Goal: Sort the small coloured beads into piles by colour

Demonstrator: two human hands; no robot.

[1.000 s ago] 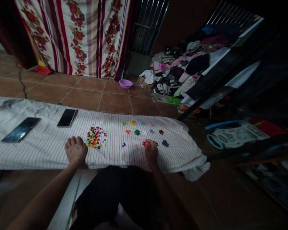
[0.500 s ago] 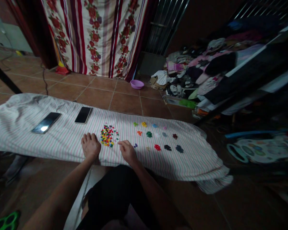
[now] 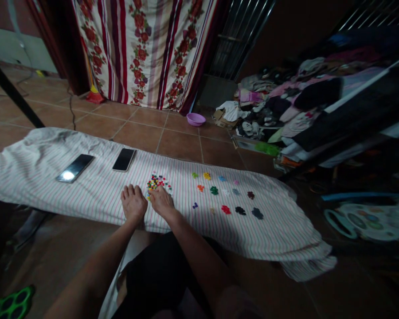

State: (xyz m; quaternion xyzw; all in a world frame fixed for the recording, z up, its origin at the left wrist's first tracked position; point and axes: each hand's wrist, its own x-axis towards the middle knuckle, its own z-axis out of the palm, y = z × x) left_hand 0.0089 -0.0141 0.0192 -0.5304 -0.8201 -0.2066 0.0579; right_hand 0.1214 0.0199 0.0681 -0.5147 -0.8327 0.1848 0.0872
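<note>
since earlier, the right hand [image 3: 162,201] has moved over the mixed colorful pieces [image 3: 154,180], its grip unclear; just left of them, the left hand [image 3: 133,203] lies unclenched.

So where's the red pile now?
In the head view, the red pile sits right of centre on the striped cloth, just left of the black pile.

– What's by the flowered curtain [image 3: 156,53]?
– A purple basin [image 3: 196,119] on the tiled floor [image 3: 179,144], near a heap of clothes [image 3: 286,106].
– And the two phones [image 3: 124,160]?
– Lying near each other, slightly apart.
</note>
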